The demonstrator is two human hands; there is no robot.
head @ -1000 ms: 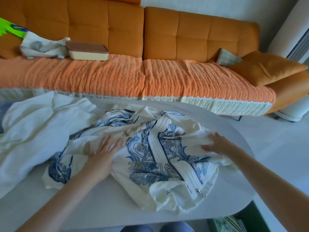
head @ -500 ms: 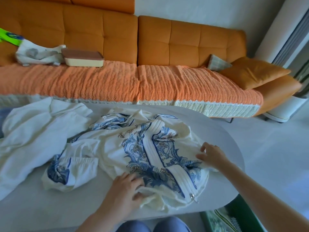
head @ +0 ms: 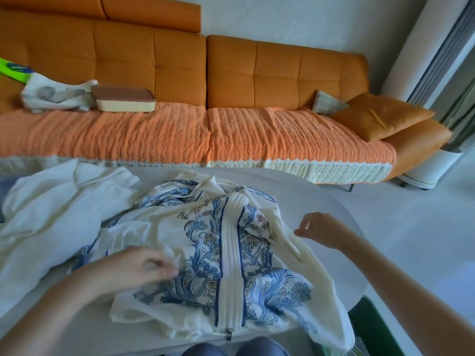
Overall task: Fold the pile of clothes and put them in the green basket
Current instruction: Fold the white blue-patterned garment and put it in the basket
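My left hand (head: 144, 268) is blurred, but its fingers curl round a bunch of white cloth on the left half of the jacket (head: 231, 265), so I read it as pinching the fabric. My right hand (head: 323, 229) sits at the jacket's right edge with fingers curled in. I cannot tell whether any cloth is caught between thumb and finger.

The jacket is white with a blue flower print and a zip down the middle. It lies front up and rumpled on the near part of the table (head: 334, 201), its hem hanging over the near edge. To its left a plain white garment (head: 56, 214) lies loose, touching the jacket. The green basket (head: 372, 327) shows only as a corner at the near right, below the table edge, and I cannot make out what is in it.

I judge the work to be at an early stage. The jacket is not yet flattened or folded, the white garment waits untouched, and both have yet to go into the basket.
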